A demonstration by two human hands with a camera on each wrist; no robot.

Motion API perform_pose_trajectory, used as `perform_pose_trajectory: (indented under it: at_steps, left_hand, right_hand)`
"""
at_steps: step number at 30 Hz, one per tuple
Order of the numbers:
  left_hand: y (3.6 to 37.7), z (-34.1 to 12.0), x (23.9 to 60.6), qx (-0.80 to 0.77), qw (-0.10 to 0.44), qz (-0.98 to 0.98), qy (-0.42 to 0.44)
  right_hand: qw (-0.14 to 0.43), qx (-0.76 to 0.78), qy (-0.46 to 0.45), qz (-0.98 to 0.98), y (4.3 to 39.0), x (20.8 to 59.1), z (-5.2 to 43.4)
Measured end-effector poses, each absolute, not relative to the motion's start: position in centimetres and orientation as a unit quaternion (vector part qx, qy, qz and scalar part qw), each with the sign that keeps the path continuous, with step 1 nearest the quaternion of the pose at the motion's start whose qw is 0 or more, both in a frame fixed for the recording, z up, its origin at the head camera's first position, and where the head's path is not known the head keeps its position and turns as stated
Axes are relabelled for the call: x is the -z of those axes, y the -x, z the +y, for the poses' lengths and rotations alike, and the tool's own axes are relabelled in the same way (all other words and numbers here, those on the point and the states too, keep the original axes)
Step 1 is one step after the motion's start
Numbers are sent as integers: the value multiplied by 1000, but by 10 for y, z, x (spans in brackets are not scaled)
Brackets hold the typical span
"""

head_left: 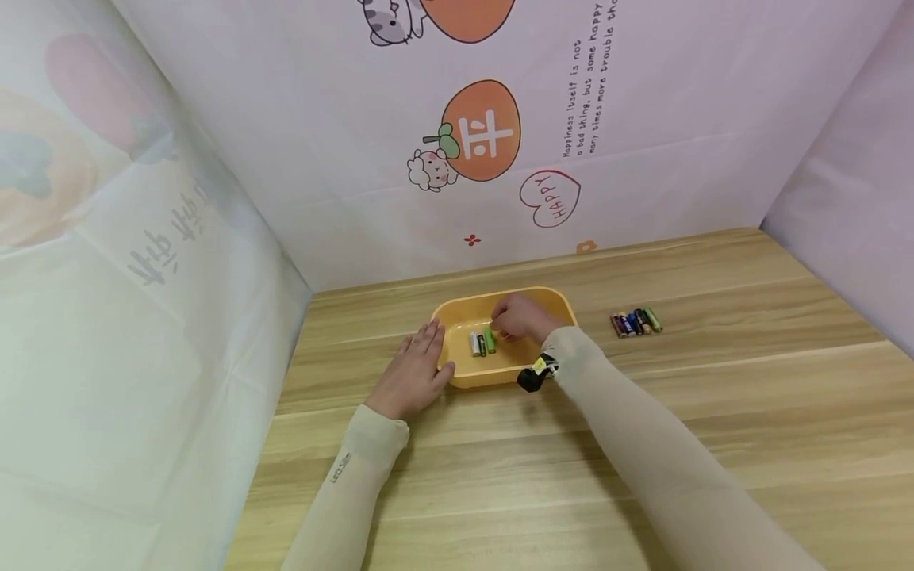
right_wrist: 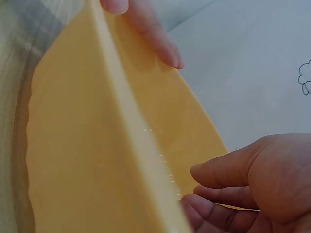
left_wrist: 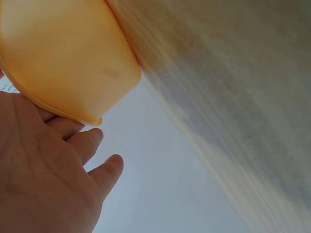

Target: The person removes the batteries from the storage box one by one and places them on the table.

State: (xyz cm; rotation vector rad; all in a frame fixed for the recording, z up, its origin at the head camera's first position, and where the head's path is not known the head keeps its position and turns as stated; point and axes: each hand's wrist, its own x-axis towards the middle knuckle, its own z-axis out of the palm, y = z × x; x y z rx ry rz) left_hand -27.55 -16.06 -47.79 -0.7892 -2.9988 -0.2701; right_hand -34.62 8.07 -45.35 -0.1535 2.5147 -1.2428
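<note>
A yellow plastic basin [head_left: 480, 381] stands on the wooden table. Inside it a white battery [head_left: 474, 343], a dark battery [head_left: 481, 345] and a green battery [head_left: 489, 341] lie side by side. My left hand [head_left: 412, 373] rests on the basin's left end, fingers extended along the rim and thumb at the front edge; the left wrist view shows this hand [left_wrist: 46, 165] against the outer wall. Reaching into the basin, my right hand [head_left: 524, 319] has bent fingertips beside the green battery. In the right wrist view, the basin wall partly hides that hand's fingertips [right_wrist: 199, 170], so whether they pinch anything is unclear.
Several batteries [head_left: 635, 322] of mixed colours lie in a row on the table [head_left: 728, 357], right of the basin. A printed white cloth [head_left: 357, 198] rises behind the table, and another cloth [head_left: 214, 381] hangs along its left side.
</note>
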Motion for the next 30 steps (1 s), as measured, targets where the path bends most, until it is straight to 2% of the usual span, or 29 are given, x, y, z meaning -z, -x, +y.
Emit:
perform_pose_trajectory:
  at_steps: [8, 22, 30]
  left_hand:
    - [276, -158, 480, 89, 21, -961, 261]
    - [275, -160, 482, 86, 18, -962, 258]
    - [275, -157, 480, 84, 29, -962, 257]
  right_hand:
    - [152, 409, 70, 897, 349, 464, 81]
    - [175, 341, 63, 921, 355, 472, 74]
    - [155, 328, 88, 928, 352, 471, 73]
